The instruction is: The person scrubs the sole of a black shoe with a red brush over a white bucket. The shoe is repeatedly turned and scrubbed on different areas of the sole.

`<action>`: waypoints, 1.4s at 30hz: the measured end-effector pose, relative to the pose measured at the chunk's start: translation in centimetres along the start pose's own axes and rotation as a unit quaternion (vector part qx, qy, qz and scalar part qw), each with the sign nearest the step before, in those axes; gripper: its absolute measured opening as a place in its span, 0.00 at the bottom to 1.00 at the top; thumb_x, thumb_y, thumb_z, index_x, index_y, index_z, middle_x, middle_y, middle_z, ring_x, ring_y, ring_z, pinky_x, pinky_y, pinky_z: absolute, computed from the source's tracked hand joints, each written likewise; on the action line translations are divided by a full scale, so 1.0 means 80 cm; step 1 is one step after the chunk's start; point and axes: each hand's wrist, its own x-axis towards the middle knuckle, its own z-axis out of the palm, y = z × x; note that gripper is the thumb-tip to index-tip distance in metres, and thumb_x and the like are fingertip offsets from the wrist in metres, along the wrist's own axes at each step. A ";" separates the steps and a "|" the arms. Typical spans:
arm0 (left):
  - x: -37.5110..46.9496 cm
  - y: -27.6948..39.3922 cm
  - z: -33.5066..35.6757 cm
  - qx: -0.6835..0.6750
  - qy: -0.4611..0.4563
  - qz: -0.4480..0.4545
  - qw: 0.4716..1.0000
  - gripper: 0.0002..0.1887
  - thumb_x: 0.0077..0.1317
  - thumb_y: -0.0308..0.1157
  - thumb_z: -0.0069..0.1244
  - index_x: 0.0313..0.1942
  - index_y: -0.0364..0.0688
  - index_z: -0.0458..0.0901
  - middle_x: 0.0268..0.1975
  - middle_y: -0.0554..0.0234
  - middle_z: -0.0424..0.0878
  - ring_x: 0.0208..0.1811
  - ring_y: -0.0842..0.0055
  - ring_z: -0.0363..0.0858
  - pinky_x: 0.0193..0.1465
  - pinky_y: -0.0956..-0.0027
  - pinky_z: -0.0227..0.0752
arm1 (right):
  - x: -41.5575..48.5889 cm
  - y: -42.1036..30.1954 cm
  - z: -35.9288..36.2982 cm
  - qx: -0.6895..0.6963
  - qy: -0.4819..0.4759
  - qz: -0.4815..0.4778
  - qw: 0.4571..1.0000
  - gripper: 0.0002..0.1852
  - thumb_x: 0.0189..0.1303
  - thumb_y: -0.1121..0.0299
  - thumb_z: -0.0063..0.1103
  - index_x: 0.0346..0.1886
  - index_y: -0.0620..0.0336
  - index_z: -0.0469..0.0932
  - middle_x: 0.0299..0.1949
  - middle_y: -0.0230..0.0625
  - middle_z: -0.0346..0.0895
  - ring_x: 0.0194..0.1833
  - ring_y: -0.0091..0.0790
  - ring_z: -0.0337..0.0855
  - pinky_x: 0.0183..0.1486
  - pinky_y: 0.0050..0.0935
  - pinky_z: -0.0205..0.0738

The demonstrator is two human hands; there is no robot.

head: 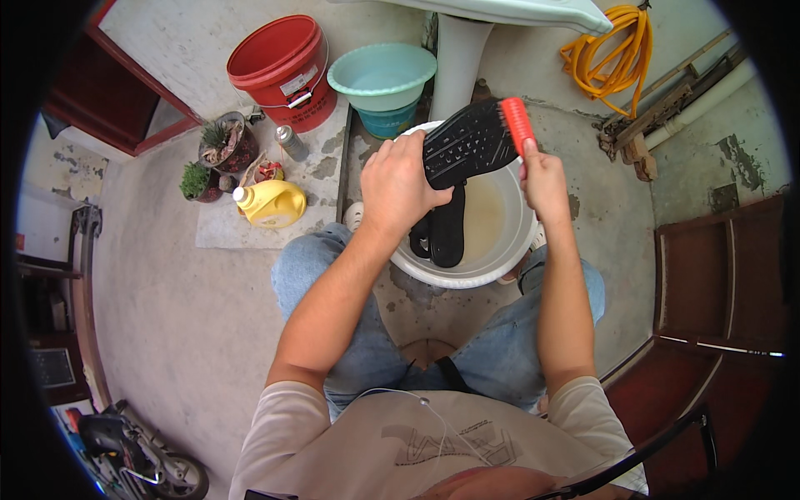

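Note:
My left hand (398,181) grips a black slipper (465,147) by one end, its patterned sole turned up over the basin. In my right hand (542,186) is a red scrubbing brush (518,125), its bristles against the far right end of the sole. Below them, a white plastic basin (500,274) holds cloudy, yellowish water (487,212). A second black slipper (447,234) rests inside the basin at its left side, partly hidden by my left hand and the raised slipper.
Left of me, a yellow jug (275,204), a spray can (291,142) and potted plants (230,142) stand near a red bucket (281,69). A teal basin (382,75) sits beside the white sink pedestal (461,65). A coiled yellow hose (609,56) hangs on the wall.

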 end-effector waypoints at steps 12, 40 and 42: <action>0.003 -0.005 0.002 0.007 0.005 -0.004 1.000 0.46 0.37 0.40 0.79 0.59 0.31 0.81 0.47 0.53 0.87 0.49 0.58 0.86 0.55 0.59 0.81 | -0.031 0.008 0.047 -0.005 -0.094 -0.129 0.987 0.36 0.81 0.39 0.49 0.19 0.59 0.75 0.15 0.28 0.70 0.17 0.22 0.70 0.23 0.28 0.64; 0.004 -0.003 -0.002 0.012 0.035 -0.016 0.999 0.44 0.38 0.41 0.79 0.58 0.34 0.81 0.47 0.53 0.88 0.49 0.58 0.86 0.55 0.58 0.81 | -0.065 0.004 0.077 0.000 -0.166 -0.104 0.981 0.37 0.82 0.41 0.47 0.20 0.60 0.76 0.16 0.29 0.70 0.22 0.25 0.74 0.30 0.29 0.69; 0.005 -0.007 -0.004 0.014 0.037 -0.019 0.999 0.44 0.38 0.41 0.79 0.59 0.35 0.81 0.47 0.53 0.88 0.49 0.58 0.86 0.55 0.58 0.81 | -0.046 0.010 0.068 -0.014 -0.107 -0.136 0.985 0.37 0.82 0.40 0.46 0.19 0.60 0.76 0.16 0.29 0.71 0.20 0.24 0.73 0.28 0.28 0.68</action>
